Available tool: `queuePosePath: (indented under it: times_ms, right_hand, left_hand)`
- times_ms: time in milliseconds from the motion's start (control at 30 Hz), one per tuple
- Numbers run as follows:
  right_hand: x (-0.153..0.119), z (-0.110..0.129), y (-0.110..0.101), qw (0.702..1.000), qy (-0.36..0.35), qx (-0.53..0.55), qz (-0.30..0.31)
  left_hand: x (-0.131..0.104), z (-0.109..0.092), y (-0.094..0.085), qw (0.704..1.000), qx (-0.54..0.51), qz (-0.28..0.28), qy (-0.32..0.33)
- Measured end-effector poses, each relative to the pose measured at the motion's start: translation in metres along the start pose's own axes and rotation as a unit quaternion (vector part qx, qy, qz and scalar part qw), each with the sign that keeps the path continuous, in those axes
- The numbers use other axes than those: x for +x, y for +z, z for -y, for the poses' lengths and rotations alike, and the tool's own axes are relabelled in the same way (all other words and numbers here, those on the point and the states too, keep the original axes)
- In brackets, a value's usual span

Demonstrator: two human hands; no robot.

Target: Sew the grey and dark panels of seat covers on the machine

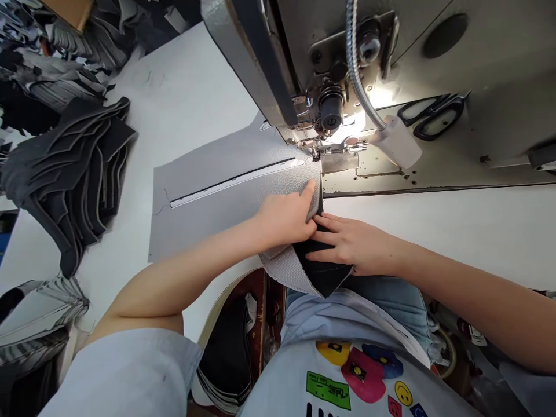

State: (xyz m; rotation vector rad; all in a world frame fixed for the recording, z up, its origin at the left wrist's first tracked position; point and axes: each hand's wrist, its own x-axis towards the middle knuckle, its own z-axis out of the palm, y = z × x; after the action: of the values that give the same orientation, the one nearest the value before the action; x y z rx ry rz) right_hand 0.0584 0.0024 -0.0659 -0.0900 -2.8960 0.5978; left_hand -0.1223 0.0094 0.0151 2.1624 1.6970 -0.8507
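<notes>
A grey fabric panel lies on the white table with its right edge beneath the sewing machine's presser foot. A long slot edged with a white strip runs across it. My left hand presses the panel just in front of the foot, index finger stretched out, the other fingers curled at a fold of the grey cloth. Beside it, my right hand rests with spread fingers on a black fabric piece, which meets the grey cloth and hangs over the table's front edge. My right thumb is hidden.
Stacked dark fabric pieces lie on the table at left, with more cloth heaped behind. Black scissors rest on the machine bed. A lamp on a flexible metal neck hangs near the needle. Below the table edge sit more black pieces.
</notes>
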Motion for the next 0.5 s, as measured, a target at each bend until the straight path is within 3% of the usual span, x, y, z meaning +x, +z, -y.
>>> queuePosePath:
  times_ms: [200, 500]
  right_hand:
    - [-0.005, 0.005, 0.002, 1.000, -0.011, -0.007, 0.008]
    - [-0.003, -0.012, 0.001, 0.999, 0.036, 0.039, -0.010]
  left_hand:
    - [0.013, 0.019, 0.000, 0.991, -0.126, 0.030, 0.011]
    - [0.034, 0.026, 0.004, 0.973, -0.225, -0.055, 0.022]
